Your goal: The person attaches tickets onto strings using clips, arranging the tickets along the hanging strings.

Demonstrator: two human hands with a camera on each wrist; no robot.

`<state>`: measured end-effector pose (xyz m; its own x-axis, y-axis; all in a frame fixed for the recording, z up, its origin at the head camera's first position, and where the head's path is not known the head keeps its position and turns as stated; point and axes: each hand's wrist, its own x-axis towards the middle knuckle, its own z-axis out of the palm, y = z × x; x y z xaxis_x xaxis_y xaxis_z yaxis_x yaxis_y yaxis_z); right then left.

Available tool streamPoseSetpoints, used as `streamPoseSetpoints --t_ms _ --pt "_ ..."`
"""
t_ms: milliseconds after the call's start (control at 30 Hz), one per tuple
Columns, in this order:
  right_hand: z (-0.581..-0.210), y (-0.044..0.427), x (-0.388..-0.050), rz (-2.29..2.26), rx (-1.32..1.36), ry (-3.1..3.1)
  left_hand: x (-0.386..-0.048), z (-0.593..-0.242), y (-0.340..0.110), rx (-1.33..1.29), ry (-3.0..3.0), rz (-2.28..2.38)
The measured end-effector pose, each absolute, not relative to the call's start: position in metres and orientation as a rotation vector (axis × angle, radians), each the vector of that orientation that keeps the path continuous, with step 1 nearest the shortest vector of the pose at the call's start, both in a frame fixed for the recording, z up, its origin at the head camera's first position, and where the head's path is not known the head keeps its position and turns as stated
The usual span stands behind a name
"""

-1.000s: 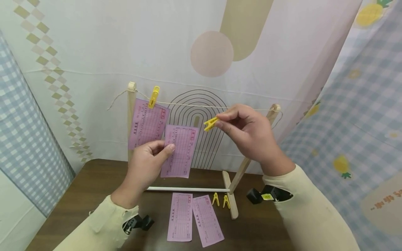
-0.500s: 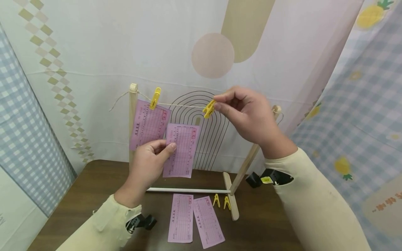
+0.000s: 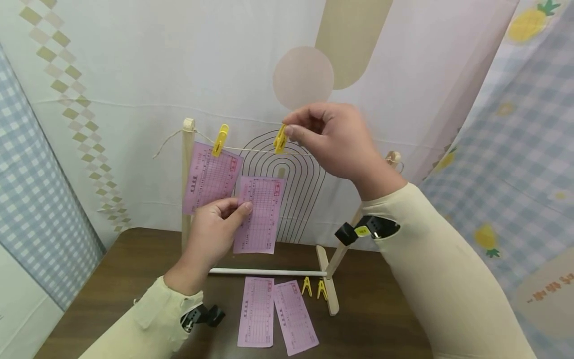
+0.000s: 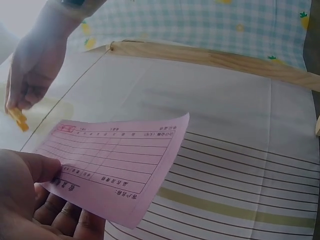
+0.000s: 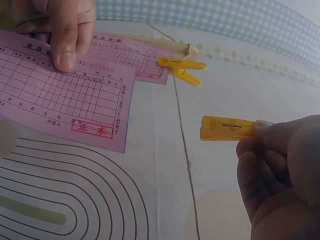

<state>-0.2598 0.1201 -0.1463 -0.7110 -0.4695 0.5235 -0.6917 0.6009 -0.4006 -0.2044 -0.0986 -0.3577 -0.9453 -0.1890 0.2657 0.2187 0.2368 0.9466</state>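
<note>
My left hand (image 3: 211,237) pinches a pink slip (image 3: 260,214) by its left edge, holding it upright below the string (image 3: 251,149). In my right hand (image 3: 341,144), thumb and finger pinch a yellow clothespin (image 3: 280,139) near the string; the right wrist view shows this clothespin (image 5: 227,128) apart from the string (image 5: 182,135). Another yellow clothespin (image 3: 220,140) clips a second pink slip (image 3: 211,179) to the string at the left. In the left wrist view the held slip (image 4: 115,160) lies between thumb and fingers.
A wooden post (image 3: 187,164) stands left and another (image 3: 392,158) right, joined low by a white rod (image 3: 269,272). Two pink slips (image 3: 256,311) (image 3: 296,319) and two yellow clothespins (image 3: 307,286) (image 3: 322,289) lie on the brown table (image 3: 358,319).
My right hand has moved up and left with its clothespin, from beside the held slip to above it. My left hand and its slip have barely shifted.
</note>
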Motion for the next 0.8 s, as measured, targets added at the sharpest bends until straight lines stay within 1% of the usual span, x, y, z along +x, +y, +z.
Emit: streamPoseSetpoints --t_ms 367,800 --pt "-0.141 0.102 -0.272 0.860 0.946 -2.561 -0.206 -0.355 -0.098 -0.008 -2.215 -1.774" --pt "-0.146 0.095 -0.280 0.910 0.968 -2.625 -0.208 -0.353 -0.101 -0.010 -2.213 -1.800"
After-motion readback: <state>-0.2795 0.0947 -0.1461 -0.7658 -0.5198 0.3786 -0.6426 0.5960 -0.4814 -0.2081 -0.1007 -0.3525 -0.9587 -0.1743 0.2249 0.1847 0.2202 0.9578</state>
